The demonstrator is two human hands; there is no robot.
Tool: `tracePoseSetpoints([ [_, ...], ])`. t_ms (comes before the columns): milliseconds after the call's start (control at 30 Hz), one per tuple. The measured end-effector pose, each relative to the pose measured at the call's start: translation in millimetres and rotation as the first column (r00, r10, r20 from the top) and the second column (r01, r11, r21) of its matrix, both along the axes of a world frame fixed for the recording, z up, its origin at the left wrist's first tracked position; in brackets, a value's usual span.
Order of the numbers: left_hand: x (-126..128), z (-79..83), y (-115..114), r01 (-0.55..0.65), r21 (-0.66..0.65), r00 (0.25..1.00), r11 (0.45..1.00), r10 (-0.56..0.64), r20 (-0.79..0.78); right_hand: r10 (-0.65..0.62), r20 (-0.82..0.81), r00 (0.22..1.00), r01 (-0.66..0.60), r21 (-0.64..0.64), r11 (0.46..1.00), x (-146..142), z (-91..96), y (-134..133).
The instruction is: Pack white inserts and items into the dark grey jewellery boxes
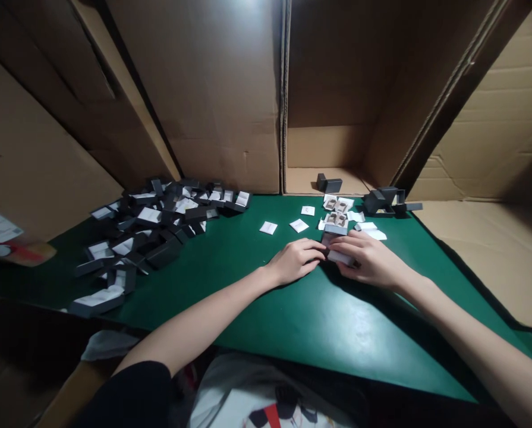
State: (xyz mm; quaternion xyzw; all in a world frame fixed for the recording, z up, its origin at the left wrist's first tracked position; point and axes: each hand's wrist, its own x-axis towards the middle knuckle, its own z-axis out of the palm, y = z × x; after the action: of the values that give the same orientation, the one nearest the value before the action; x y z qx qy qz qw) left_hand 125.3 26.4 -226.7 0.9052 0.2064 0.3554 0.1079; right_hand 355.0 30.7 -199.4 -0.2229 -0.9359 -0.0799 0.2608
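Both hands meet at a small dark box with a pale inside (340,258) on the green table. My right hand (370,258) grips it from the right, fingers over the top and thumb below. My left hand (296,260) holds its left edge with bent fingertips; the thumb is partly hidden. Just beyond the box lie several white inserts with brownish recesses (336,204). White paper pieces (371,230) rest beyond the right hand. Flat white squares, among them one white card (268,227), lie beyond the left hand.
A heap of open dark boxes with white linings (163,238) covers the left of the green table (248,315). More dark boxes (384,201) stand at the back right, and another dark box (329,183) sits inside a cardboard carton (326,145). Cardboard walls line the back.
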Motion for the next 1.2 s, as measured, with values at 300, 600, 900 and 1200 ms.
tracePoseSetpoints([
  [300, 0, -1.6, 0, -0.015, -0.02, 0.997, 1.0, 0.017, 0.082, 0.015, -0.051, 0.999, -0.013, 0.023, 1.0, -4, -6.5, 0],
  [600, 2, -2.0, -2, -0.083, -0.041, 0.99, 0.996, 0.087, 0.111, 0.026, -0.107, 0.994, -0.036, -0.091, 0.995, -2, -11.1, 1],
  [900, 5, -3.1, -2, -0.1, -0.156, 0.968, 0.983, 0.133, 0.214, -0.004, -0.226, 0.974, -0.038, -0.181, 0.983, -13, -16.1, -3],
  [1200, 6, 1.8, 1, -0.006, -0.378, 0.942, 0.926, 0.131, 0.307, 0.009, -0.172, 0.985, -0.05, -0.238, 0.97, -9, -16.4, -1],
])
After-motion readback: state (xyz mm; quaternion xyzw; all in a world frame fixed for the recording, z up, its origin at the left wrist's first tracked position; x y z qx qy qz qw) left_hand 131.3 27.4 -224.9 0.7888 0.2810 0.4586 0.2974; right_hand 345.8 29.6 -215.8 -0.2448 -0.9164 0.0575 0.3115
